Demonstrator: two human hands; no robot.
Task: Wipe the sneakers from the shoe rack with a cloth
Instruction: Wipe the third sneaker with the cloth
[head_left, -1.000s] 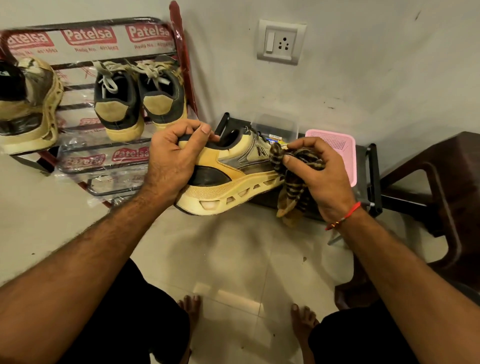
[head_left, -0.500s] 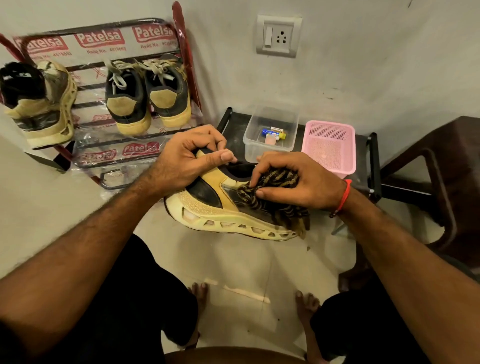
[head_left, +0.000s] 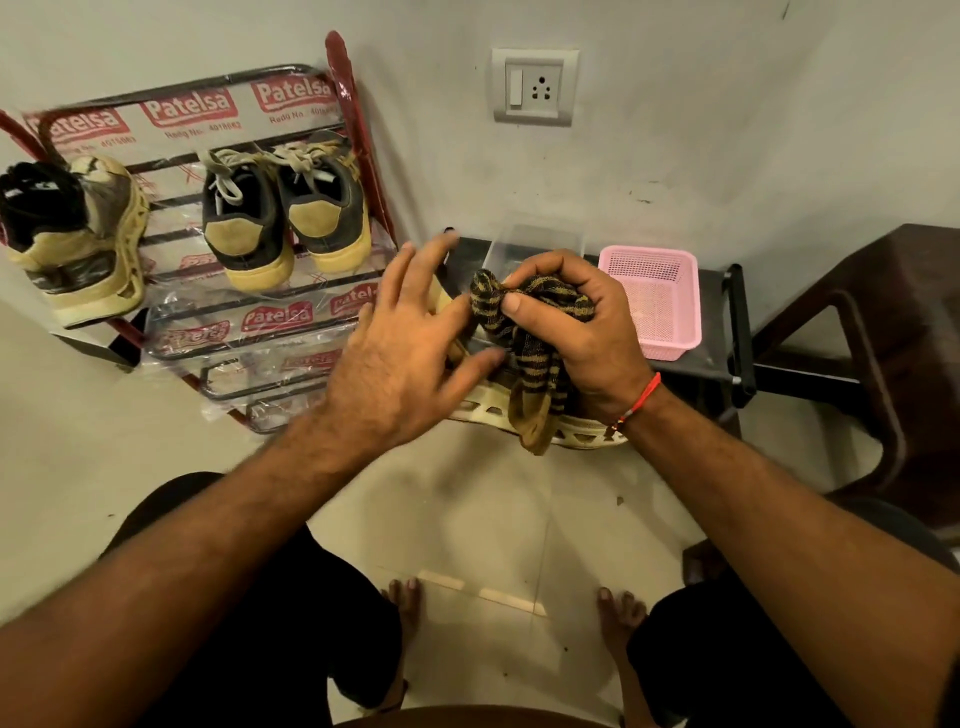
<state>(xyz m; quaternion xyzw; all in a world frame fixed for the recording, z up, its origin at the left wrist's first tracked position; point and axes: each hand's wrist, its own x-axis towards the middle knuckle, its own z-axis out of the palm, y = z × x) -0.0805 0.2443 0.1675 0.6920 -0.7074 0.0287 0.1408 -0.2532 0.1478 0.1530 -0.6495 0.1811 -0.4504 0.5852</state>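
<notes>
Here the right hand (head_left: 587, 332) was closed around a bunched striped cloth (head_left: 524, 343), thumb pinching a fold near the top while a loose end hung down over the pale sole of a sneaker (head_left: 587, 434). That sneaker lay low in front of the person, mostly hidden behind both hands, with only its perforated sole edge showing; whether either hand gripped it could not be told. The left hand (head_left: 400, 364) was spread wide, fingers splayed and slightly blurred, holding nothing that could be seen, its fingertips just beside the cloth.

On the rack (head_left: 270, 317) to the left, a dark pair (head_left: 280, 218) with tan heels sat side by side on an upper rung, heels outward. One more chunky shoe (head_left: 72, 239) rested at the rack's far left end. Behind the hands a clear box (head_left: 540, 239) and a pink basket (head_left: 654, 301) stood on a low dark stand (head_left: 727, 332) against the wall, under a socket (head_left: 535, 85). A brown chair (head_left: 883, 332) stood to the right. Bare feet rested on the tiled floor (head_left: 488, 509) below.
</notes>
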